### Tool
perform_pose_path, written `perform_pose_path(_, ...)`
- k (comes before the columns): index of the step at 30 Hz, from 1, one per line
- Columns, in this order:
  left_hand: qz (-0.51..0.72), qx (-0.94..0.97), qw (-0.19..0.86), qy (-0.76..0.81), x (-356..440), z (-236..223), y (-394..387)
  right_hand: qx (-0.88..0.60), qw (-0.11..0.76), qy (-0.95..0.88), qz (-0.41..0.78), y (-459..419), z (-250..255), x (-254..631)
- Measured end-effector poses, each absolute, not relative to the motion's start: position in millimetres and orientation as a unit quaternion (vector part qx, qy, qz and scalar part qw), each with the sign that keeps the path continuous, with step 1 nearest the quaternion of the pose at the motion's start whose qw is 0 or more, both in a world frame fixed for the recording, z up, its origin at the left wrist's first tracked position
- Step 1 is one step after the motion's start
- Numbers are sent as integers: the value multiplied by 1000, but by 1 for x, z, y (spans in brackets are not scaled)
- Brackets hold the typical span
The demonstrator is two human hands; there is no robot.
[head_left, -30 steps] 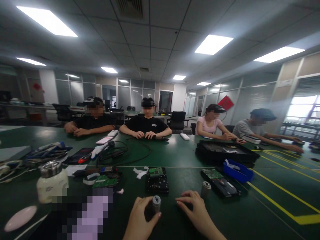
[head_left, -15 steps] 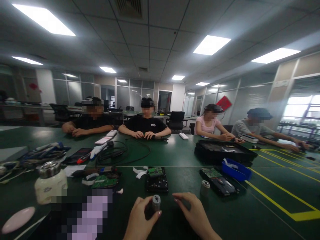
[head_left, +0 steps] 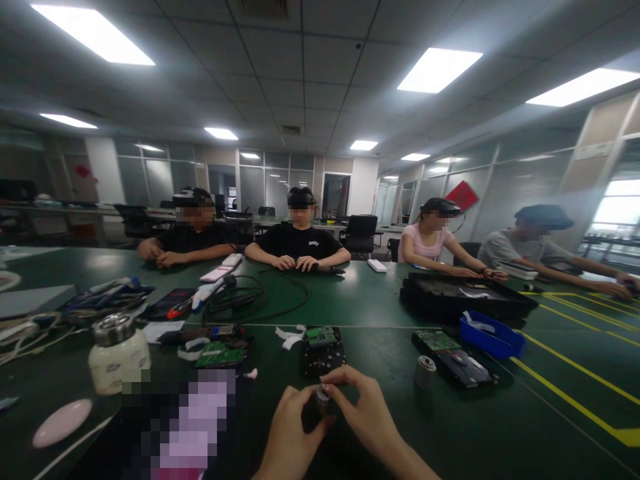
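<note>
Office Doubling as Electronics Workshop

A room of office type: ceiling panels point(head_left: 440, 70), glass partitions point(head_left: 277, 190) and black chairs point(head_left: 361, 235). The long green worktop point(head_left: 370, 300) gives it a workshop look, with circuit boards point(head_left: 321, 337), tools point(head_left: 107, 297), coiled cable point(head_left: 235, 300) and yellow floor-style tape point(head_left: 565, 393). People point(head_left: 300, 243) sit along its far side.

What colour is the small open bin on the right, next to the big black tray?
Blue, seen best in the head view.
</note>
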State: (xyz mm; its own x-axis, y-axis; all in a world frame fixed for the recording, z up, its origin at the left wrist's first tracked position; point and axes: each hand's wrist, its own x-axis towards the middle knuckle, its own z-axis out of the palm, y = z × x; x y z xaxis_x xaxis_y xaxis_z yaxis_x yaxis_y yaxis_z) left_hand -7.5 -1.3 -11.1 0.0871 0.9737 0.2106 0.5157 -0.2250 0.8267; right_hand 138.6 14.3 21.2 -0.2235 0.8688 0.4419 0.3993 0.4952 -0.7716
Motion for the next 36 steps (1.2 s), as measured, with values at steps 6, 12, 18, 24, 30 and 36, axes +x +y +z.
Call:
perform_pose_path(6,406,669,301,545,-8,-12,-2,-436,436,-748,246,13,22,137)
perform_pose_path(12,420,663,303,540,-8,-10,-2,-448,447,-726,268,19,18,134)
perform_pose_path(18,420,668,300,535,-7,-11,-1,-428,471,-722,271,14,9,134)
perform_pose_path(24,420,667,297,538,-8,-11,-1,-425,467,-722,283,18,11,130)
perform_pose_path(30,413,660,299,551,-6,-10,-1,-454,488,-680,305,25,27,158)
perform_pose_path(36,408,650,304,565,-5,-10,-2,-495,371,-713,329,16,3,204)
